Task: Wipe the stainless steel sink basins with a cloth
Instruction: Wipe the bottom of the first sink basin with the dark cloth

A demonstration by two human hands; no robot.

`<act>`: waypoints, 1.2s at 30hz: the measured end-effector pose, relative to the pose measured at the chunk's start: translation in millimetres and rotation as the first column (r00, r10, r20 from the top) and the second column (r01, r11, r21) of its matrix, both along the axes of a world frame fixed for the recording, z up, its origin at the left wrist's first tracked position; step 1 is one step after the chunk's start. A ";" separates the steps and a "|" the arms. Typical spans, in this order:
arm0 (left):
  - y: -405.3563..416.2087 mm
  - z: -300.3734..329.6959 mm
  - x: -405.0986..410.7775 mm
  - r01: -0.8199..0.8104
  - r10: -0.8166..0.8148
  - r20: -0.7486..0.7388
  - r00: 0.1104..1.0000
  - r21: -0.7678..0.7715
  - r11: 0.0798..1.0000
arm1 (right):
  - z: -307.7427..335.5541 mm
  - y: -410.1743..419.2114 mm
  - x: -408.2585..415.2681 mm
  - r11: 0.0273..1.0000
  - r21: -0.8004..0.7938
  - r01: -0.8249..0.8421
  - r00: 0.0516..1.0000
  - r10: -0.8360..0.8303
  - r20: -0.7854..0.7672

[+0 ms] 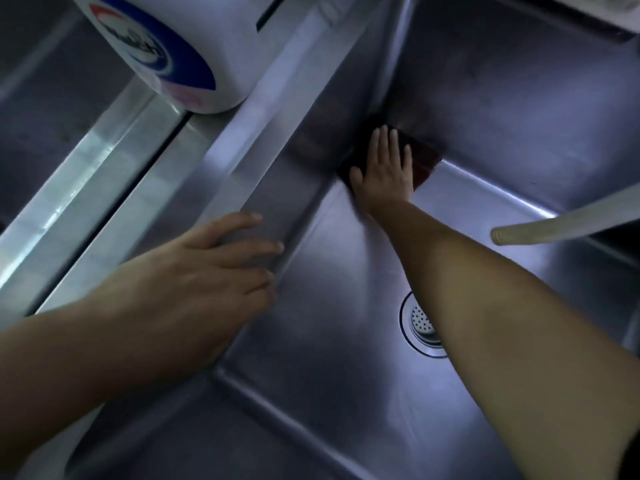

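Left hand [194, 271]: nearest the camera, at eight o'clock, fingers straight, resting flat on the sink basin's left rim, grasping nothing. Right hand [382, 171]: arm reaching toward twelve o'clock, fingers straight and spread, pressing the cloth [420, 159] flat. Cloth: dark maroon, flattened, long axis running from ten o'clock to four o'clock, in the far left corner of the basin floor. Sink basin [329, 358]: brushed steel, drain [420, 322] at four o'clock. White bottle [162, 53]: on the ledge, eleven o'clock.
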State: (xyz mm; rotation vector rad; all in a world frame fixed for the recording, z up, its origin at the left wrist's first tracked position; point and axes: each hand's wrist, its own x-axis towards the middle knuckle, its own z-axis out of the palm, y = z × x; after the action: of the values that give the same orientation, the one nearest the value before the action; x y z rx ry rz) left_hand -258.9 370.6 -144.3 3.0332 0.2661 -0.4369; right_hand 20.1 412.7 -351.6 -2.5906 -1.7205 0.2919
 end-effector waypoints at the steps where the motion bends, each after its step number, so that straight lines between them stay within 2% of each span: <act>1: 1.2 -0.9 -0.1 0.008 -0.008 -0.004 1.000 -0.005 1.000 | -0.7 8.8 -3.1 0.999 0.026 0.047 0.999 -0.047 -0.011; 5: 2.4 -0.9 0.0 0.041 -0.041 -0.016 0.999 -0.002 0.999 | -1.9 23.5 -20.4 0.982 0.101 0.161 0.983 -0.150 -0.108; 9: 1.5 1.7 0.2 0.031 -0.032 -0.037 0.999 -0.004 0.999 | 1.9 23.1 -45.2 0.928 0.212 0.308 0.913 -0.226 -0.339; 14: -0.6 6.1 2.2 0.029 -0.028 -0.087 0.996 0.017 0.999 | 11.6 -31.8 -113.1 0.844 0.355 0.402 0.766 -0.097 -0.635; 18: -2.1 8.1 5.3 0.002 0.001 -0.117 0.993 0.025 1.000 | 12.8 -83.6 -167.1 0.907 0.356 0.223 0.739 0.080 -0.668; 20: -2.5 8.1 5.6 -0.008 0.010 -0.115 0.993 0.021 1.000 | 11.5 -85.2 -171.7 0.911 0.349 0.219 0.709 0.097 -0.699; 26: 0.8 1.7 2.6 0.016 -0.015 -0.109 0.994 0.010 1.000 | 12.6 -11.5 -113.8 0.782 0.313 0.539 0.479 0.022 -0.878; 31: 2.0 -2.3 -0.5 0.041 -0.039 -0.088 0.995 0.017 0.999 | 11.9 37.7 -66.2 0.705 0.358 0.612 0.463 0.048 -0.885; 34: 2.6 -3.1 0.0 0.049 -0.047 -0.094 0.994 0.011 0.999 | 12.2 39.4 -67.2 0.685 0.351 0.639 0.432 0.058 -0.900; 36: 3.6 -1.8 0.7 0.053 -0.051 -0.101 0.994 0.012 0.999 | 12.2 30.5 -78.9 0.682 0.369 0.631 0.448 0.068 -0.892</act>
State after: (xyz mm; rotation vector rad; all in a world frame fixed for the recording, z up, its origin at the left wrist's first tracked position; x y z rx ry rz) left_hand -258.1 374.2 -146.1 3.0426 0.1967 -0.5950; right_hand -58.8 443.2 -339.4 -1.6122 -0.7069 0.6617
